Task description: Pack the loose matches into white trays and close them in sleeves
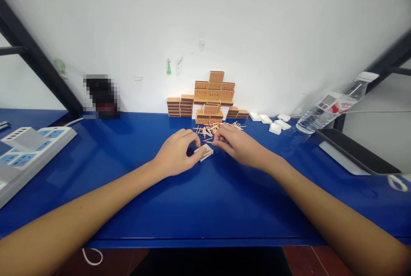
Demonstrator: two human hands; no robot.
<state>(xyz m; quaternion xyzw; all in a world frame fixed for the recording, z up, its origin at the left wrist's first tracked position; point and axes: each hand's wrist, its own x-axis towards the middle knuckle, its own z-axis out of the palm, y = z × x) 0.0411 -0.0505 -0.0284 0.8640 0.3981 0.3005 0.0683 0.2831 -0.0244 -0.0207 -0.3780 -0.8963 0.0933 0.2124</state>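
My left hand [177, 152] is curled round a small white matchbox tray [204, 152] that rests on the blue table [199, 207], thumb and fingers gripping its near end. My right hand [233, 143] is beside it on the right, fingertips pinched together at the edge of a loose pile of matches [214, 129]; I cannot make out what they pinch. Just beyond the pile, a stack of brown matchboxes [213, 96] stands against the white wall.
Several white inner trays [272, 123] lie right of the stack. A plastic water bottle [330, 107] lies tilted at the far right over a dark phone [356, 149]. A white power strip [28, 147] sits at the left edge. A blurred dark object [102, 96] stands by the wall.
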